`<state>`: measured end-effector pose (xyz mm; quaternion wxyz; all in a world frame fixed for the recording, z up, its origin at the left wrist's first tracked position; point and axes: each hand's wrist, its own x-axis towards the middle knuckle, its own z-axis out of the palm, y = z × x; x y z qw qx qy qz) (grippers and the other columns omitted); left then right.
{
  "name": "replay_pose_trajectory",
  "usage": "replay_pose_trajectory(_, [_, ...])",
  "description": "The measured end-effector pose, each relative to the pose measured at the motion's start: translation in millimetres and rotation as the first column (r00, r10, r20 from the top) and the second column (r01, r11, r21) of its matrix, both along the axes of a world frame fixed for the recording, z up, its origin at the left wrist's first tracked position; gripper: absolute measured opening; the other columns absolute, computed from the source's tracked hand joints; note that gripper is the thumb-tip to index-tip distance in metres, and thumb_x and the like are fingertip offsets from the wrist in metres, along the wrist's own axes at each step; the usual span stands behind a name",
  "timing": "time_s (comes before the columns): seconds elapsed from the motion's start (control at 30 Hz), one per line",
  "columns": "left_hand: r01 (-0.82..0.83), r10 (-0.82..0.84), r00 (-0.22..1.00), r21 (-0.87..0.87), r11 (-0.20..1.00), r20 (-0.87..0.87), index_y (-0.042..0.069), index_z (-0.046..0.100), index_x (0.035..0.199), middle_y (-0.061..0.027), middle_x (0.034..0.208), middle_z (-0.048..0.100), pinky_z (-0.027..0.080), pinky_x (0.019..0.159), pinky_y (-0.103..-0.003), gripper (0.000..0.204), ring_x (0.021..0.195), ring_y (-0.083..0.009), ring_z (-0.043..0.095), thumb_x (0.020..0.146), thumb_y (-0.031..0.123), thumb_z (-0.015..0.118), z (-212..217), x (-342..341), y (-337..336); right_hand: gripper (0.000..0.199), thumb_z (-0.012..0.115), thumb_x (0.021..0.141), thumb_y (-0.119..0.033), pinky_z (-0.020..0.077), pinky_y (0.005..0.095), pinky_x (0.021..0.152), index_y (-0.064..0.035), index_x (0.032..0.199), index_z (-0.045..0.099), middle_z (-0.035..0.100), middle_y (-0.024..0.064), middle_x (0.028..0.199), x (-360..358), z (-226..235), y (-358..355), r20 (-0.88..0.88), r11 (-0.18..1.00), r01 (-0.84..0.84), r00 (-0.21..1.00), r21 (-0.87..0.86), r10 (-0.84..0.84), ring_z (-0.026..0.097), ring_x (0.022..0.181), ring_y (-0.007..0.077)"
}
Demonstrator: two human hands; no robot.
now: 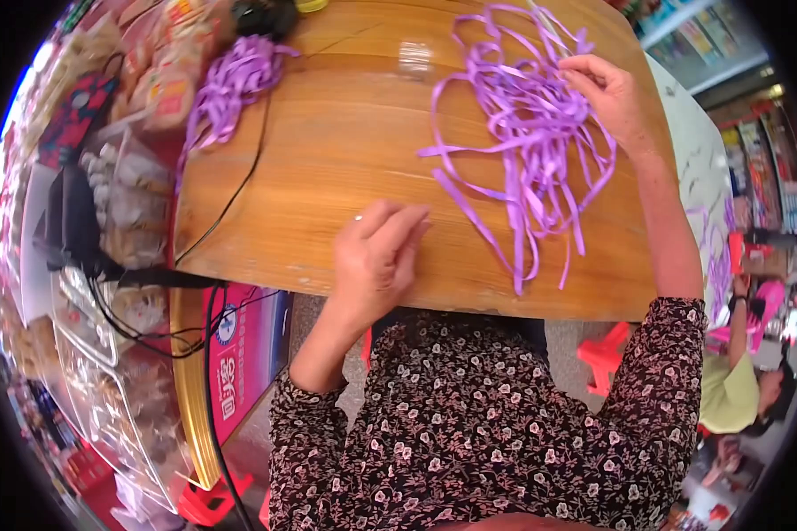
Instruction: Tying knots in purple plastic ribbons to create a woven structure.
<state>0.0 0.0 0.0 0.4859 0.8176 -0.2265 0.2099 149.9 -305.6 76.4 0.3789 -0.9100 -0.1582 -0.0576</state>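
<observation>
A loose, tangled heap of purple ribbon [549,164] lies on the right side of the wooden table [345,168], several ends trailing toward the near edge. At the heap's upper right, my right hand [613,99] pinches a ribbon between thumb and forefinger. Over the table's near edge, left of the heap, is my left hand [376,257], with a ring on one finger. Its fingers are curled and pressed together; whatever they may hold does not show. Another bunch of purple ribbon [236,80] rests at the table's far left corner.
A thin black cord [250,173] runs across the table's left side. Packaged goods [137,199] crowd the left. Red stools [604,356] stand below the table. A white marbled tabletop [695,133] adjoins on the right, where a person in a yellow-green top [728,396] sits.
</observation>
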Motion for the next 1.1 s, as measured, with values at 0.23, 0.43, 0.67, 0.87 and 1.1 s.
replay_pose_trajectory(0.23, [-0.029, 0.027, 0.999, 0.067, 0.997, 0.036, 0.002, 0.063, 0.090, -0.0108, 0.075, 0.058, 0.045, 0.053, -0.031, 0.019, 0.062, -0.0236, 0.057, 0.073, -0.003, 0.066, 4.2, -4.0, -25.3, 0.014, 0.060, 0.084, -0.006, 0.0417, 0.0177, 0.062, -0.0010, 0.096, 0.064, 0.062, 0.0004, 0.084, -43.7, -11.7, -56.9, 0.179, 0.985, 0.102, 0.981, -0.141, -0.076, 0.055, 0.073, 0.0059])
replay_pose_trajectory(0.43, [-0.037, 0.036, 0.999, -0.013, 0.999, -0.030, 0.001, 0.064, 0.089, -0.0095, 0.074, 0.058, 0.043, 0.053, -0.026, 0.013, 0.061, -0.0181, 0.056, 0.077, -0.003, 0.065, 8.6, -9.7, -43.7, 0.013, 0.064, 0.080, -0.011, 0.0451, 0.0286, 0.063, -0.0016, 0.089, 0.064, 0.062, 0.0091, 0.084, -28.8, -31.0, -26.2, 0.441, 0.978, -0.029, 0.889, -0.206, 0.119, 0.059, 0.073, 0.0204])
replay_pose_trajectory(0.67, [0.033, -0.033, 0.998, 0.005, 0.999, 0.047, 0.001, 0.064, 0.088, -0.0095, 0.074, 0.058, 0.043, 0.052, -0.026, 0.012, 0.060, -0.0184, 0.055, 0.077, -0.002, 0.065, 23.4, -17.3, -72.1, 0.016, 0.066, 0.075, -0.021, 0.0455, 0.0403, 0.065, -0.0055, 0.080, 0.065, 0.059, 0.0105, 0.075, 11.5, -64.8, 9.1, 0.559, 0.905, 0.147, 0.822, -0.399, 0.112, 0.058, 0.074, 0.0299])
replay_pose_trajectory(0.87, [0.041, -0.041, 0.999, -0.014, 0.999, 0.004, 0.001, 0.064, 0.088, -0.0094, 0.075, 0.059, 0.043, 0.052, -0.025, 0.012, 0.060, -0.0184, 0.055, 0.077, -0.002, 0.065, 32.7, -8.7, -76.7, 0.010, 0.065, 0.078, -0.011, 0.0475, 0.0283, 0.067, -0.0041, 0.086, 0.066, 0.063, 0.0067, 0.080, 9.4, -50.9, -2.4, 0.406, 0.987, -0.141, 0.900, -0.072, 0.158, 0.060, 0.073, 0.0190])
replay_pose_trajectory(1.1, [-0.046, 0.053, 0.979, -0.041, 0.998, 0.196, 0.000, 0.057, 0.108, -0.0131, 0.097, 0.058, 0.044, 0.076, -0.033, 0.036, 0.090, -0.0238, 0.055, 0.074, 0.001, 0.067, 61.8, 33.3, -104.1, 0.010, 0.060, 0.086, -0.005, 0.0468, 0.0207, 0.067, -0.0004, 0.094, 0.063, 0.063, 0.0020, 0.083, -60.7, 14.5, -13.0, -0.028, 0.777, -0.279, 0.934, 0.564, 0.356, 0.058, 0.076, 0.0080])
